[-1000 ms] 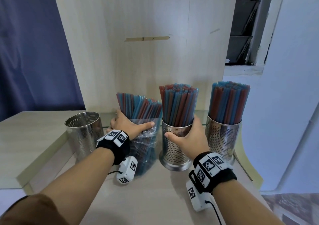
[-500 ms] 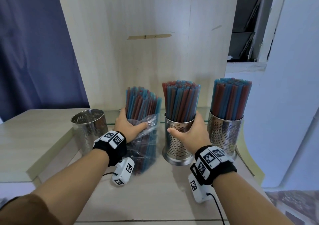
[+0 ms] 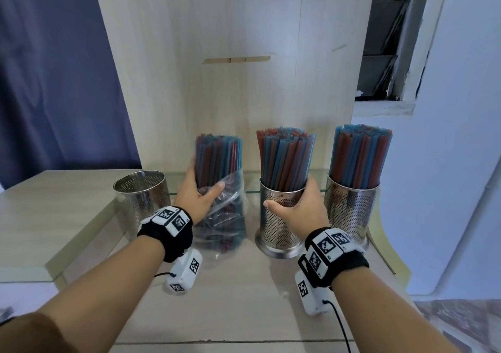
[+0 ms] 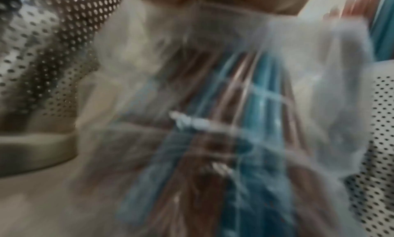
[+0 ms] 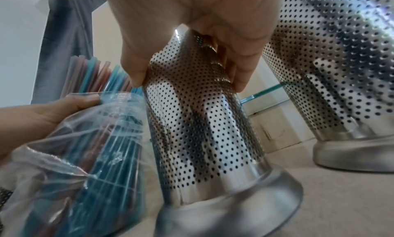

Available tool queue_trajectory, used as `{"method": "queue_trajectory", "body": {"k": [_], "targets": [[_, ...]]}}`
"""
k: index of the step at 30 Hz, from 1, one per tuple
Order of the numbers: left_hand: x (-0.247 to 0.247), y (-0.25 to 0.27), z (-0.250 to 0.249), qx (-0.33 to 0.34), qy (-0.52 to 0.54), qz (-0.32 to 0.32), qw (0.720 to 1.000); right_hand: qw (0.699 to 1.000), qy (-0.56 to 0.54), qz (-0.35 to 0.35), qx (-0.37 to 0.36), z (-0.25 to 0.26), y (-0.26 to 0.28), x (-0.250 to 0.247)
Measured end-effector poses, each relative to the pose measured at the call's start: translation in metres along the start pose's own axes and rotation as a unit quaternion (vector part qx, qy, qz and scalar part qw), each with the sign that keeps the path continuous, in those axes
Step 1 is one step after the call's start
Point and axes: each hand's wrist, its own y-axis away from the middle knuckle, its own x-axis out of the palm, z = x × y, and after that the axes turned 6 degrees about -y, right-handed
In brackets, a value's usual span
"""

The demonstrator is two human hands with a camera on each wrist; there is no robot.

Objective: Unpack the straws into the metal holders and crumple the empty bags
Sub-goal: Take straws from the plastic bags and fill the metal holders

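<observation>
Two holders, middle [image 3: 282, 217] and right [image 3: 351, 211], are already filled, the left holder [image 3: 141, 190] is seen empty, and one bag [image 3: 225, 217] of straws [image 3: 218, 157], upright between them, is gripped by the left hand [image 3: 199, 198], the middle holder by the right hand [image 3: 303, 209]; no crumpled bag is visible

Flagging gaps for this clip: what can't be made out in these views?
- Head view: left hand fingers hidden behind the bagged straws.
- Left wrist view: bag blurred, no detail.
- Head view: empty holder floor unseen, hidden by its wall.
- Right wrist view: middle holder rim covered by right hand.
</observation>
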Motion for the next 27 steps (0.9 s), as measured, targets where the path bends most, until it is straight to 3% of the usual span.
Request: {"method": "queue_trajectory", "body": {"k": [2,6,10,15,20,27], "targets": [[0.000,-0.002,0.004,0.002,0.011,-0.026,1.000,1.000,0.002,0.001,0.000,0.000,0.000,0.000],[0.013,-0.004,0.035,-0.001,-0.033,0.028,0.999,1.000,-0.003,0.007,0.000,0.001,0.000,0.000],[0.014,-0.004,0.033,-0.005,-0.023,0.042,0.999,0.999,-0.028,0.024,-0.011,0.005,0.001,-0.007],[0.014,0.008,0.029,0.007,0.013,0.042,0.999,0.992,-0.076,0.099,0.008,-0.001,0.012,-0.038],[0.017,0.011,0.030,0.038,-0.015,0.007,0.999,0.979,-0.117,0.166,0.002,-0.005,0.036,-0.083],[0.019,0.015,0.030,0.028,-0.019,0.004,0.999,0.981,-0.144,0.132,-0.009,-0.011,0.075,-0.126]]}}
